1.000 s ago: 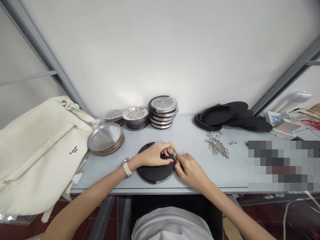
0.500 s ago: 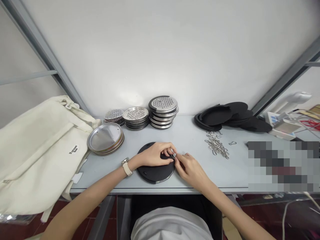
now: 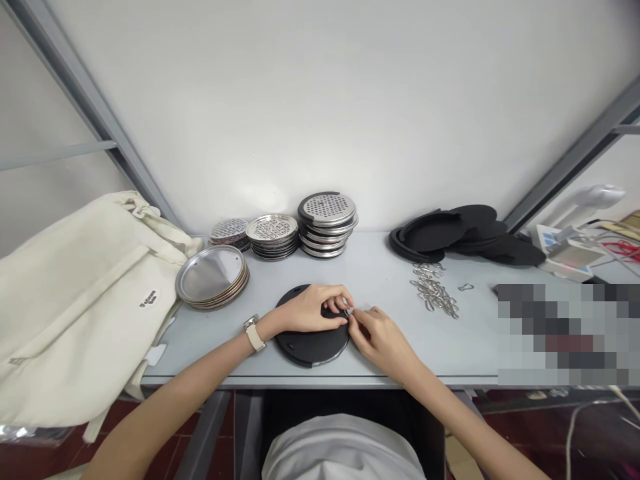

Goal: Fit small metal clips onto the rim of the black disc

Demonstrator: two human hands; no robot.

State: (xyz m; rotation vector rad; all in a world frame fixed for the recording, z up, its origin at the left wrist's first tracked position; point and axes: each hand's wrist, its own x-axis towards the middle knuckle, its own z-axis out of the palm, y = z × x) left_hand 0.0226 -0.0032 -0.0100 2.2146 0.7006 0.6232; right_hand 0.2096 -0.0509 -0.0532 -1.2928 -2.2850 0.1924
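A round black disc (image 3: pixel 311 347) lies flat near the table's front edge, with a strip of bright metal showing along its lower right rim. My left hand (image 3: pixel 316 310) rests over it from the left, its curled fingers and thumb closing at the disc's right edge. From the right, my right hand (image 3: pixel 379 333) meets it there, thumb and forefinger pinched together. Between the fingertips of both hands shows a small silvery metal clip (image 3: pixel 349 311), mostly hidden. To the right is a pile of small metal clips (image 3: pixel 434 293), with one loose clip (image 3: pixel 466 287) beside it.
Behind stand stacks of perforated metal discs (image 3: pixel 327 208) and a stack of plain metal discs (image 3: pixel 210 273). Black discs (image 3: pixel 433 230) overlap at the back right. A cream bag (image 3: pixel 85 300) leans over the table's left end. A power strip (image 3: pixel 565 257) with cables sits far right.
Both hands stay at the disc's right edge. The right fingertips have shifted very slightly, and a little more of the silvery metal shows between the fingers.
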